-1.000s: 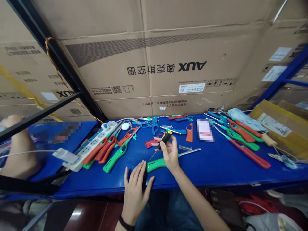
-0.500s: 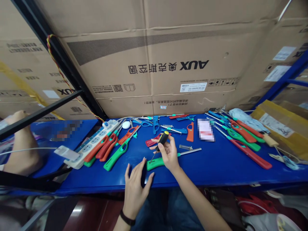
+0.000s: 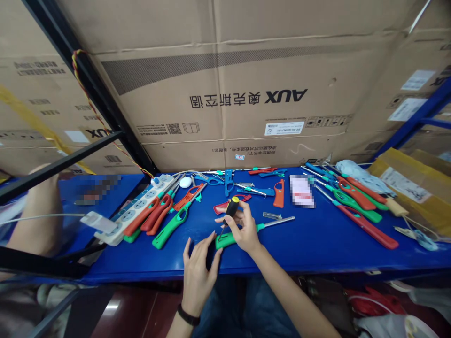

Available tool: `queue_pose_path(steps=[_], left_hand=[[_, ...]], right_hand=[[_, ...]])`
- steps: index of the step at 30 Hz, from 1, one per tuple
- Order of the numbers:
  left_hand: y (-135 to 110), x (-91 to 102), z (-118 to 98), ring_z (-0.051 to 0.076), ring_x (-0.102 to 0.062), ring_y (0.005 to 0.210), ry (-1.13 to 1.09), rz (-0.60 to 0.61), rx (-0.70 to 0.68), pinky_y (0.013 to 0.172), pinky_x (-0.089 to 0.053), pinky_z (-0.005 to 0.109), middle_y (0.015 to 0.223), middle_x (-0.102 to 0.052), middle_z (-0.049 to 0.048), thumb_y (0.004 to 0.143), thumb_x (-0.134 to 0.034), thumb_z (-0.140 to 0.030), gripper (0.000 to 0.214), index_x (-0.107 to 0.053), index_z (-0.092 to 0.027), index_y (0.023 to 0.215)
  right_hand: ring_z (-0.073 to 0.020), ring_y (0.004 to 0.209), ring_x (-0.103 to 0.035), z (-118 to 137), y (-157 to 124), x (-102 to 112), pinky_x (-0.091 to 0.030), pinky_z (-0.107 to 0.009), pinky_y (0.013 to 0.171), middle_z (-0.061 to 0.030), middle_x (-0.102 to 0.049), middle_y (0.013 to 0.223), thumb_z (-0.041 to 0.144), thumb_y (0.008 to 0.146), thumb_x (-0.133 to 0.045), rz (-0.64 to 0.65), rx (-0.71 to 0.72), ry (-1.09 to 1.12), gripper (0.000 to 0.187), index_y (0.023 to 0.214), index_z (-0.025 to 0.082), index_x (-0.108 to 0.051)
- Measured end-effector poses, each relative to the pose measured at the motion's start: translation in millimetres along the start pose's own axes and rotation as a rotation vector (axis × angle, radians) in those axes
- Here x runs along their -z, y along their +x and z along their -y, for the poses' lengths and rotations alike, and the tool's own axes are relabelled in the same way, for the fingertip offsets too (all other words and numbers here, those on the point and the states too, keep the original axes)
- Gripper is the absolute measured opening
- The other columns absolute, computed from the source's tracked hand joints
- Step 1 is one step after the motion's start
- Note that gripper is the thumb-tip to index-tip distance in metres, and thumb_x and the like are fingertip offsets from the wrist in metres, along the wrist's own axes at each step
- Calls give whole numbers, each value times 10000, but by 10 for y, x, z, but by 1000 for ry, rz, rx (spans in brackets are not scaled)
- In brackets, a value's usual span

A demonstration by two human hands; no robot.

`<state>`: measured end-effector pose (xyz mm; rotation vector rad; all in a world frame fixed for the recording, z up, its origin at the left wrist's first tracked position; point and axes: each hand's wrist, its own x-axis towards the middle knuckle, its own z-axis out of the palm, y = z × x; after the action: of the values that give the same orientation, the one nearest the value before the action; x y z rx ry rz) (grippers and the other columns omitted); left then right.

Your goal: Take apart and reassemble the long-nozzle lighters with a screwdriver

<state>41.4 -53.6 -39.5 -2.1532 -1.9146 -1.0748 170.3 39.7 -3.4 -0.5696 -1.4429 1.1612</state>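
Observation:
My right hand (image 3: pixel 244 230) is closed round a small screwdriver (image 3: pixel 229 212) with a black handle and yellow cap, its thin tip pointing down at the green handle of a long-nosed lighter (image 3: pixel 229 238) lying on the blue table (image 3: pixel 317 244). My left hand (image 3: pixel 198 267) rests at the table's front edge just left of that green handle, fingers spread and slightly curled, holding nothing. A red lighter shell (image 3: pixel 229 204) lies just behind the screwdriver.
Several red, green and blue lighters lie scattered left (image 3: pixel 165 220) and right (image 3: pixel 355 206). A white power strip (image 3: pixel 137 211) sits at the left. Cardboard boxes (image 3: pixel 246 94) wall the back. Another person's arm (image 3: pixel 38 211) is at the far left.
My right hand has tilted the screwdriver more upright and brought its tip down to the green lighter handle. My left hand's fingers have curled in slightly beside it.

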Motion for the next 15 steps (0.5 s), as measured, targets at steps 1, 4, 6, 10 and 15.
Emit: queue_pose_path(steps=[1,4,6,10,15], left_hand=[[-1,-1,1,235,-624,1065,0,0,1,1091,-231,513,1177,-660,81,911,-499,-281,357,-472,-224,1262],[-3,-7,5,232,-625,1064,3,2,-1,1091,-230,507,1174,-662,78,904,-510,-272,358,-477,-219,1257],[-3,-9,6,231,-626,1063,6,3,-3,1090,-227,506,1172,-663,79,904,-512,-271,356,-476,-220,1254],[-3,-7,4,228,-625,1062,10,0,-6,1090,-222,502,1172,-661,87,908,-513,-271,350,-472,-218,1251],[-2,-8,4,231,-625,1061,12,-4,-3,1087,-228,497,1173,-661,86,908,-509,-274,346,-482,-216,1248]], right_hand=[[-206,778,-726,0,-2,0,-614,-338,643,-87,-700,1059,322,899,-538,0,0,-4,351,1187,250,-350],[-202,768,-726,0,-7,2,-612,-334,644,-82,-702,1058,321,895,-547,4,-9,-9,355,1185,249,-355],[-201,772,-726,2,-8,0,-613,-337,651,-79,-702,1062,317,894,-550,11,-5,-16,355,1183,248,-357],[-202,762,-727,9,-4,-15,-615,-327,633,-81,-704,1065,323,892,-548,-31,11,-5,345,1177,247,-367],[-209,747,-727,1,0,-23,-614,-323,609,-81,-707,1045,349,887,-555,-60,6,39,353,1178,247,-381]])
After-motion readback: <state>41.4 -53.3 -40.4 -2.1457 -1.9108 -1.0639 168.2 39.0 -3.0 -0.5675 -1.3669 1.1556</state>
